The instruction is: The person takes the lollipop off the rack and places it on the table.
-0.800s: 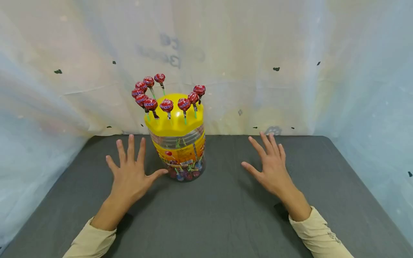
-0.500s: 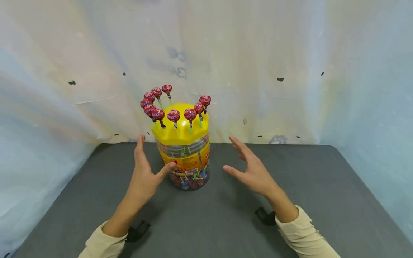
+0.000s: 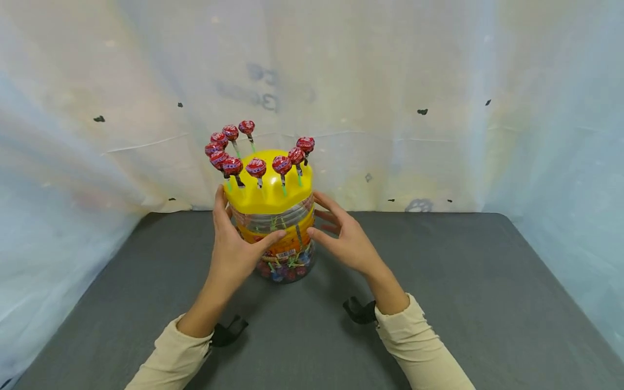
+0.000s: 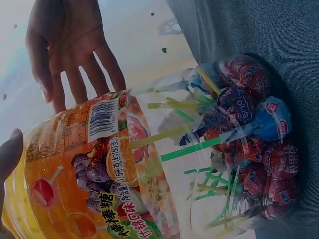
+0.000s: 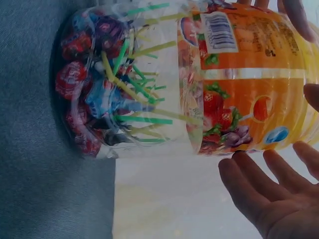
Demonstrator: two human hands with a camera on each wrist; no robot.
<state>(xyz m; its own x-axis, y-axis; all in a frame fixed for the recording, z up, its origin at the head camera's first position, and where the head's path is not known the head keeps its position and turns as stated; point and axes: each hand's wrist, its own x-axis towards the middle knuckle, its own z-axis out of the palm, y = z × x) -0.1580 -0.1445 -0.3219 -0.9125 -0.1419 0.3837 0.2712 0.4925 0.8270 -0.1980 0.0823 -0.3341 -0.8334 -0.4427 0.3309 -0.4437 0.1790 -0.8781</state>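
Observation:
A clear jar (image 3: pixel 290 242) with an orange label and yellow lid (image 3: pixel 268 199) stands upright on the table. Red-wrapped lollipops (image 3: pixel 256 167) stick up around the lid's rim, with a gap at the back. More wrapped lollipops (image 4: pixel 252 115) lie at the jar's bottom. My left hand (image 3: pixel 233 253) is at the jar's left side, thumb across the front and fingers reaching along the side. On the right side is my right hand (image 3: pixel 355 244), its thumb tip close to the label. Fairly straight fingers (image 5: pixel 269 181) lie alongside the jar in the right wrist view; firm contact is unclear.
A grey table (image 3: pixel 439 281) extends around the jar. Behind it hangs a pale sheet (image 3: pixel 365 81) with dark marks, continuing on both sides. Black straps (image 3: pixel 359 311) hang at both wrists, near the beige sleeves (image 3: pixel 414 346).
Both hands, earlier spread wide apart, have moved inward to the jar's two sides. The jar stays on the table, and the head view has shifted slightly.

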